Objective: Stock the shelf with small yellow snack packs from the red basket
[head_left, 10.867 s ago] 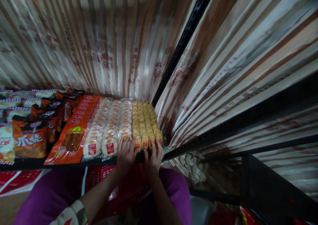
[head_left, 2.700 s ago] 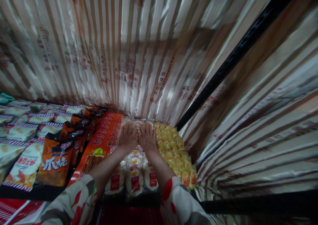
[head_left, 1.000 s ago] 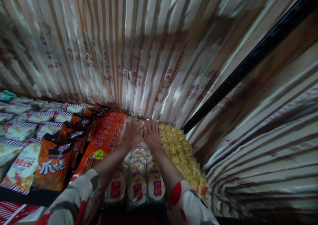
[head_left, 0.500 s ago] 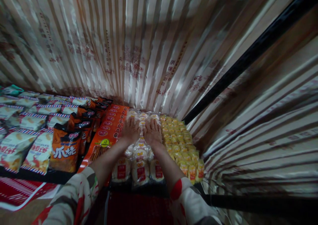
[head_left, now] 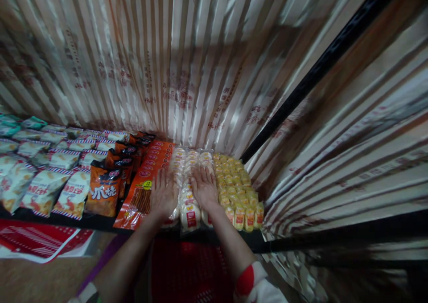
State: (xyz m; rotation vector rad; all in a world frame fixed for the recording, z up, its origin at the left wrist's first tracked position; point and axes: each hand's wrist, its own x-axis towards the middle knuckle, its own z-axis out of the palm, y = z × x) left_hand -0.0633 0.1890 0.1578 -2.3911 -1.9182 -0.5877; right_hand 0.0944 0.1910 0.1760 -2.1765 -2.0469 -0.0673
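My left hand [head_left: 162, 195] lies flat, fingers spread, on the left column of clear packs of round white cakes [head_left: 190, 214] with red labels. My right hand [head_left: 203, 187] lies flat on the right column of the same packs, fingers stretched out. Both hands rest near the front half of the rows. Right of them stand rows of small yellow packs [head_left: 237, 191]. Left of them lies a row of long orange packs [head_left: 147, 182]. All sit on a dark shelf [head_left: 100, 223].
Orange-black snack bags [head_left: 103, 191] and white bags with striped edges [head_left: 43, 187] fill the shelf's left part. Striped shiny cloth [head_left: 187, 71] hangs behind and to the right. A black post [head_left: 321, 67] rises at the right. A red basket [head_left: 187, 272] sits below the shelf.
Both hands have slid back from the far end of the white cake rows toward the front edge, staying flat. The view has pulled back and the sleeves have dropped lower in the picture.
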